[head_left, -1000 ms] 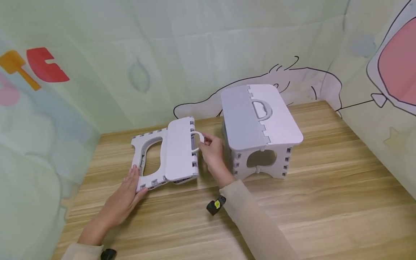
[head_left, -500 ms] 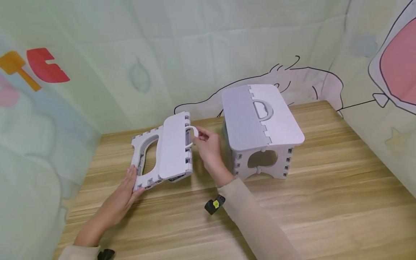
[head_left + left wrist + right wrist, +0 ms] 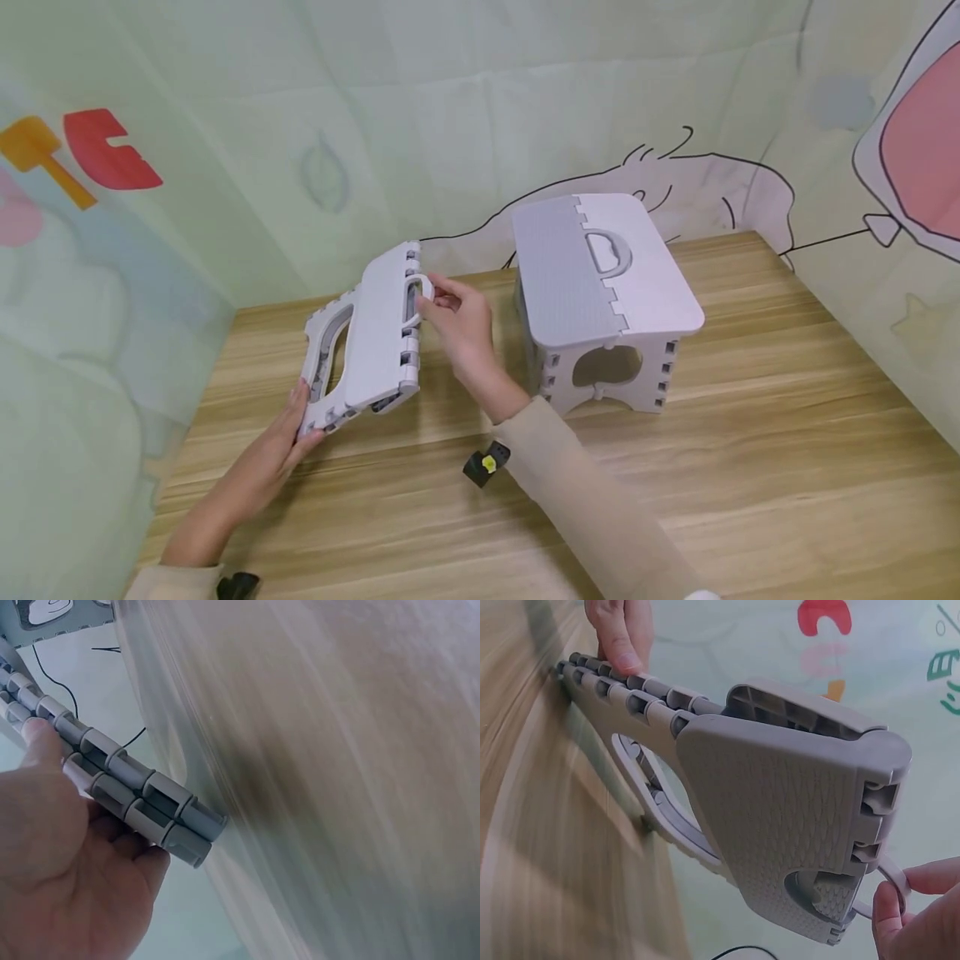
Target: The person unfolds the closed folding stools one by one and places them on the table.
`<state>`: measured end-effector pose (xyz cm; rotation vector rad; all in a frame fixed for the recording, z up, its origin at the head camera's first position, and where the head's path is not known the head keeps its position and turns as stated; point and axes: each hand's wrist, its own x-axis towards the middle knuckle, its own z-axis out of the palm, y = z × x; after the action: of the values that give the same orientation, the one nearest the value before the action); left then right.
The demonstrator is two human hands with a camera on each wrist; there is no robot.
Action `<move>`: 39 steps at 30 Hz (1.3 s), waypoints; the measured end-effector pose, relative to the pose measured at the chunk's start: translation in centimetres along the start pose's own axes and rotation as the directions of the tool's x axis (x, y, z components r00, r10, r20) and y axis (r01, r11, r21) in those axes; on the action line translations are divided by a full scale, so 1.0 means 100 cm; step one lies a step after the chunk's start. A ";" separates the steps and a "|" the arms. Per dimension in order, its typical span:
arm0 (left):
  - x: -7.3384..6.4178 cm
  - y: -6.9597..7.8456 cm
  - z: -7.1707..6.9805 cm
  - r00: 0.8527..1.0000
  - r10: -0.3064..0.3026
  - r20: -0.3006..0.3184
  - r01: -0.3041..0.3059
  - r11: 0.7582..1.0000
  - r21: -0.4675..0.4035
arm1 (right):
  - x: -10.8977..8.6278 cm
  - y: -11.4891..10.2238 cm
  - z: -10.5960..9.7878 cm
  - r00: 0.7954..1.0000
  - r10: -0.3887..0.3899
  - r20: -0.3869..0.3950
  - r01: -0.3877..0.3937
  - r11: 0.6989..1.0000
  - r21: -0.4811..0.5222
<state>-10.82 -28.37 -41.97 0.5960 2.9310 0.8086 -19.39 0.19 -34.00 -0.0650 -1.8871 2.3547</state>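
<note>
Right hand (image 3: pixel 467 329) pinches the loop-shaped carry handle (image 3: pixel 894 879) of a folded plastic step stool (image 3: pixel 375 329). Left hand (image 3: pixel 262 471) grips that stool's leg end. Stool located on the left part of the wood-grain tabletop (image 3: pixel 750 450), tilted, handle end raised. Immediately right, an opened grey-and-white step stool (image 3: pixel 558 267) stands upright, closing off that side; the right hand lies between the two. Printed cloth backdrop (image 3: pixel 375 125) rises behind the tabletop's far edge. Black strap piece (image 3: pixel 487 464), yellow-marked, sits by the right cuff. Left wrist view discloses fingers tucked behind the stool's notched edge, hidden from the head view. Right wrist view alone clearly shows a panel's ribbed inner face (image 3: pixel 795 711).
</note>
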 end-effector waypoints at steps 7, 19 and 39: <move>-0.001 -0.006 -0.002 1.000 0.006 -0.022 -0.007 0.999 -0.048 | -0.001 -0.010 0.010 0.996 -0.058 0.072 0.059 0.998 -0.012; -0.003 -0.015 -0.007 0.996 0.032 -0.088 -0.039 0.996 -0.079 | -0.003 -0.029 0.031 0.973 -0.127 0.194 0.142 0.988 -0.060; -0.008 -0.031 -0.009 0.979 0.021 -0.202 -0.054 0.986 -0.158 | -0.002 -0.043 0.065 0.951 -0.170 0.257 0.205 0.972 -0.117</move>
<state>-11.25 -31.54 -42.80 0.5917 2.9950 1.1646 -19.65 -5.21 -28.35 0.3943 -2.0629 2.1827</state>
